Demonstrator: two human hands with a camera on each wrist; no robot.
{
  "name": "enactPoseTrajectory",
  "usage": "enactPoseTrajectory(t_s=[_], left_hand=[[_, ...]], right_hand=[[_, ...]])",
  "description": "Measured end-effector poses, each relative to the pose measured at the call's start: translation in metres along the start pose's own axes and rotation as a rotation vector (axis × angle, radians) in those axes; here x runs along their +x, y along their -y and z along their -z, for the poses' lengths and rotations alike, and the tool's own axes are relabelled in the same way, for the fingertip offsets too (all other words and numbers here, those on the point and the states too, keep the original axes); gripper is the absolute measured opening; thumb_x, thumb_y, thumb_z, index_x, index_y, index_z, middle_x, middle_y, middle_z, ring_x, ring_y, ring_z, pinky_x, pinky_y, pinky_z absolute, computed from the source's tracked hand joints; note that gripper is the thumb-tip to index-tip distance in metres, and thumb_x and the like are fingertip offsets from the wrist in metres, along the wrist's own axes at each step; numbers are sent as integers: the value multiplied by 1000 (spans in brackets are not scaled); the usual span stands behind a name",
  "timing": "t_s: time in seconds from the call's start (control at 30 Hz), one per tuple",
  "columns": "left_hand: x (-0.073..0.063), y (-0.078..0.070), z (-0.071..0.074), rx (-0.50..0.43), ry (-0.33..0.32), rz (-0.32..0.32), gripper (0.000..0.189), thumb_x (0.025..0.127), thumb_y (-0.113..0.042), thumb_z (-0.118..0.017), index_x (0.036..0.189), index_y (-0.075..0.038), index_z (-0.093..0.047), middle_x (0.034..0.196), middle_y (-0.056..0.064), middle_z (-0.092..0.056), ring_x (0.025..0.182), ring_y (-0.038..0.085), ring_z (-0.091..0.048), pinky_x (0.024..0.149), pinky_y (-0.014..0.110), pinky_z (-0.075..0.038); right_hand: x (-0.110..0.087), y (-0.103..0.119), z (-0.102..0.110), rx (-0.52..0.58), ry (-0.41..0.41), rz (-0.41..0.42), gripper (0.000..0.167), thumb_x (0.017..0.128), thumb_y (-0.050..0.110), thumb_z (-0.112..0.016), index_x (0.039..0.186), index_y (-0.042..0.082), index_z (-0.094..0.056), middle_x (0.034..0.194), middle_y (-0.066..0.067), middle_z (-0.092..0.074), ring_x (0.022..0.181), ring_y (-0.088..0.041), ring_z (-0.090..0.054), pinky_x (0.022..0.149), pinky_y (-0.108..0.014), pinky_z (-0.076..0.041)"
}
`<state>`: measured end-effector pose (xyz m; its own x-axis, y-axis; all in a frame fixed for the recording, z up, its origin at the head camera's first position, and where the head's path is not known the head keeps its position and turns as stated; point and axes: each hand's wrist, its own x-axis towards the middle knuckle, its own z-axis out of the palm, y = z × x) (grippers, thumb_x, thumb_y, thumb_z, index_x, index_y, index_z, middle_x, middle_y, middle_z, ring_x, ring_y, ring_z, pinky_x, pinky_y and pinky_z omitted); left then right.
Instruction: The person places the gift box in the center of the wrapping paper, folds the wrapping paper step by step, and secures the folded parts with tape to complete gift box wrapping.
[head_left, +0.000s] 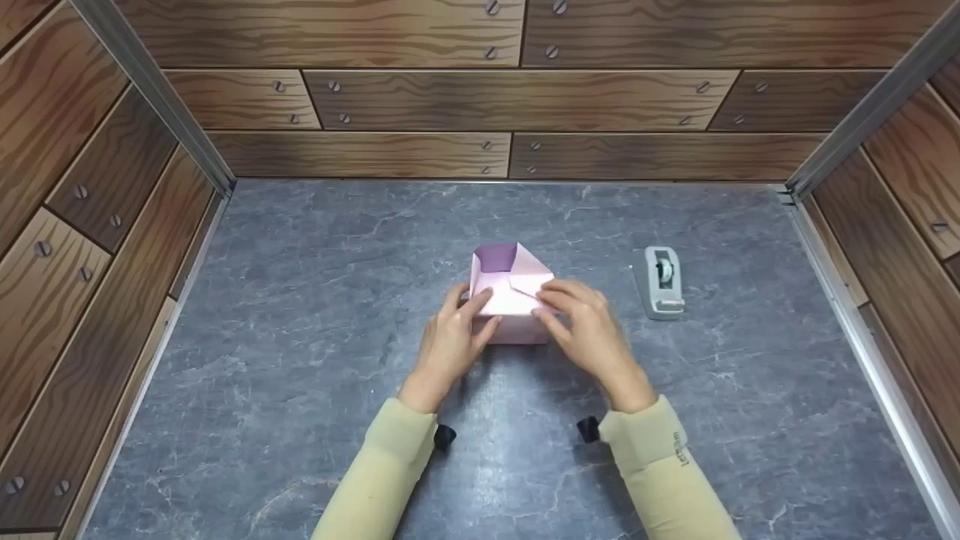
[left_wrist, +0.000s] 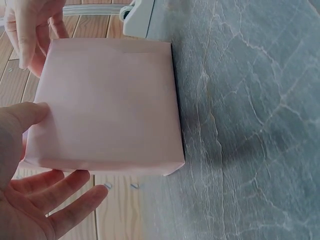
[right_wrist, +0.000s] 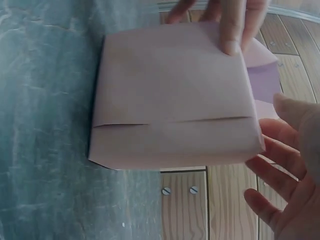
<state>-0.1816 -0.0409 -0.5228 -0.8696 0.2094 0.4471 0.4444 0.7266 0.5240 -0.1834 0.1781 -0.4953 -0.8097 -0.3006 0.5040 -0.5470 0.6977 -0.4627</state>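
A pink paper box (head_left: 511, 328) with a purple inside stands on the table, one top panel folded over its near part and a pointed flap (head_left: 529, 264) raised on the right. My left hand (head_left: 451, 337) holds the box's left side, thumb at the near top edge and a finger on the top panel. On the right, my right hand (head_left: 589, 326) grips the flap and near corner between fingers and thumb. In the right wrist view the near wall (right_wrist: 170, 85) shows a slit-like paper seam; the left wrist view shows this wall too. The far side is hidden.
A grey tape dispenser (head_left: 663, 283) with a roll of tape stands right of the box. The grey marbled tabletop (head_left: 322, 300) is bounded by wood-patterned walls (head_left: 510, 101) at the back and both sides, with metal rails (head_left: 877, 405) along the edges.
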Motion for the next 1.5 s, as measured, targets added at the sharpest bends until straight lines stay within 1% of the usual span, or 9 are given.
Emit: enactPoseTrajectory(t_s=[0.13,0.33,0.67,0.83,0.97,1.1,1.2,1.3,1.5], left_hand=[[1,-1,-1,-4,-3,-5,40,90,-29,-73,124,-10,-68,126,17,-57,100,29,-67,78,41,-57],[3,-2,0,-4,-6,-15,40,90,-29,-72,125,-9,-68,127,18,-57,99,29,-67,77,41,-57],[1,-2,6,28,59,-18,48,92,-35,-69,134,-12,-61,132,18,-53,97,31,-67,76,44,-56],[-3,0,6,43,62,-28,50,93,-35,-68,139,-17,-58,132,16,-53,95,28,-67,75,43,-56],[-8,2,7,34,11,-69,49,94,-31,-68,140,-18,-57,125,15,-56,87,25,-67,70,39,-57],[-12,4,8,-6,-101,-116,47,93,-25,-70,137,-13,-59,114,13,-62,83,23,-67,66,37,-57],[-12,4,9,-52,-176,-127,42,91,-20,-71,130,-6,-60,107,10,-65,84,21,-68,66,35,-57],[-11,2,10,-102,-218,-97,35,91,-18,-70,121,-2,-60,102,8,-66,82,18,-67,66,33,-56],[-6,-1,11,-186,-240,29,23,91,-16,-69,108,-2,-65,94,7,-66,74,16,-65,64,32,-55]], right_hand=[[-2,2,-4,-91,50,50,36,88,27,-76,115,3,-72,124,-10,-64,118,-31,-57,102,-49,-40],[-2,2,-8,-130,70,63,46,88,34,-75,122,4,-68,130,-10,-61,123,-31,-53,106,-50,-36],[-4,-2,-12,-138,40,72,40,87,25,-76,123,7,-69,131,-9,-61,123,-31,-53,102,-51,-38],[-5,-3,-14,-124,7,69,37,86,22,-77,120,8,-70,129,-8,-62,121,-29,-55,99,-52,-40],[-6,-2,-16,-117,-3,58,35,86,21,-78,118,8,-71,127,-8,-63,120,-29,-55,98,-51,-40],[-6,-1,-17,-113,-6,48,34,85,20,-78,117,8,-72,126,-7,-64,120,-28,-56,97,-50,-40],[-7,-1,-17,-110,-16,47,34,84,20,-79,116,8,-73,125,-7,-64,119,-28,-56,97,-50,-40],[-7,-1,-18,-107,-25,44,34,84,19,-80,116,8,-73,125,-7,-65,119,-28,-56,97,-50,-41],[-6,-2,-20,-98,-25,36,34,84,20,-79,116,8,-73,125,-6,-64,120,-27,-56,97,-48,-40]])
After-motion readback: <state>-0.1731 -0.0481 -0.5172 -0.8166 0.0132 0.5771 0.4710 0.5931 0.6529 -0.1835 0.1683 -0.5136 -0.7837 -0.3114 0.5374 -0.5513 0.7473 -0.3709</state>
